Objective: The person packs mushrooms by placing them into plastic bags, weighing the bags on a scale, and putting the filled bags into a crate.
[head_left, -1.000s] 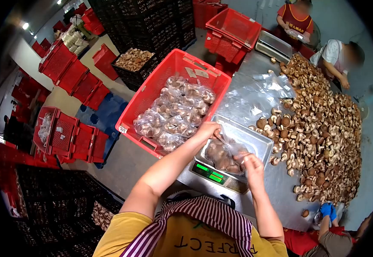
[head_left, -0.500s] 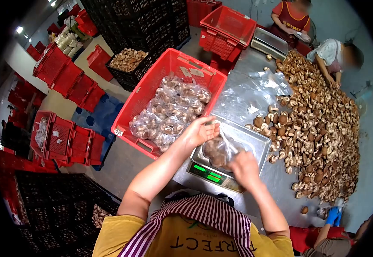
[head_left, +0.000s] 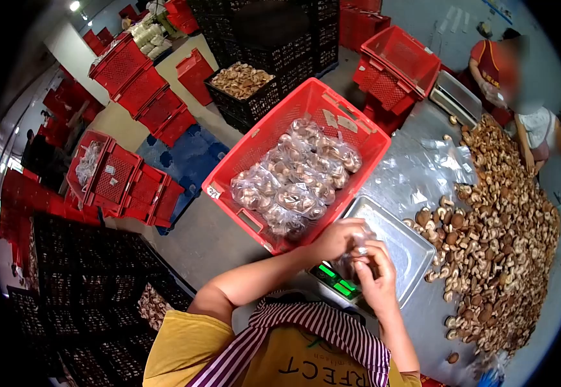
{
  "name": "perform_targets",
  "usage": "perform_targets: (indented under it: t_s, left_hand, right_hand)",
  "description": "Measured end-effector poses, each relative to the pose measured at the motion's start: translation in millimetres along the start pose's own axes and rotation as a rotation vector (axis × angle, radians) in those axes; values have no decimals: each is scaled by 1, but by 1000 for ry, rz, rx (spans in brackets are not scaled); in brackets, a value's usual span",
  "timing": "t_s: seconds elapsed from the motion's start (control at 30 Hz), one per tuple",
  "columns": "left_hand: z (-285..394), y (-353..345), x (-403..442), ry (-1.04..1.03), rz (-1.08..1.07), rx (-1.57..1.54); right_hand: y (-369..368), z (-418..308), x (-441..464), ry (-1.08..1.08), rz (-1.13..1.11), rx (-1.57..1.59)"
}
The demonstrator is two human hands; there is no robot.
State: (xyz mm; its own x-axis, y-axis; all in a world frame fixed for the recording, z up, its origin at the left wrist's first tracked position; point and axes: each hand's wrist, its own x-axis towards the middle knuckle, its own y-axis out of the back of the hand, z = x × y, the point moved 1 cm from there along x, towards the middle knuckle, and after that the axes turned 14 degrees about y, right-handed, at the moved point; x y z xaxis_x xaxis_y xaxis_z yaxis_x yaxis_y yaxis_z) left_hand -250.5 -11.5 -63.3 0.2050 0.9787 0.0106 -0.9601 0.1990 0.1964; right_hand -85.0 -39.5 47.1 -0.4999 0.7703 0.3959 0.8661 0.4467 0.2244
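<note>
My left hand [head_left: 339,239] and my right hand [head_left: 377,274] are close together over the near edge of the scale. Both are closed on the gathered top of a clear plastic bag of mushrooms [head_left: 345,266]. Most of the bag is hidden beneath my hands and wrists. Behind them, the metal pan [head_left: 399,248] of the scale shows bare steel. The scale's green-lit display [head_left: 336,278] is partly covered by my left forearm. To the left stands a red crate [head_left: 241,145] with several bagged portions of mushrooms [head_left: 299,177] inside.
A large heap of loose mushrooms [head_left: 499,251] spreads over the steel table [head_left: 415,329] at right. Flat clear bags [head_left: 444,161] lie beyond the scale. Two people work at the far side. Red crates [head_left: 142,84] and black crates [head_left: 93,284] are stacked on the floor.
The mushroom bag has been lifted off the pan and drawn toward my body. My left hand has gone from open beside the bag to closed on its top. The view has shifted.
</note>
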Motion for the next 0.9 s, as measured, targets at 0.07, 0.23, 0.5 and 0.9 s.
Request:
perform_targets:
  t_s: [0.07,0.23,0.5,0.9]
  left_hand:
    - [-18,33,1,190,87,-162]
    - [-28,170,27,278,209,252]
    - [-143,281,53,476,156,1366]
    - [-170,243,6,386,330,1164]
  right_hand:
    - [11,3,6,-16,47,30]
    - [54,23,-13,-122,231,-12]
    - [86,93,-96,-458,401,-117]
    - [152,111,-227,-591,969,-220]
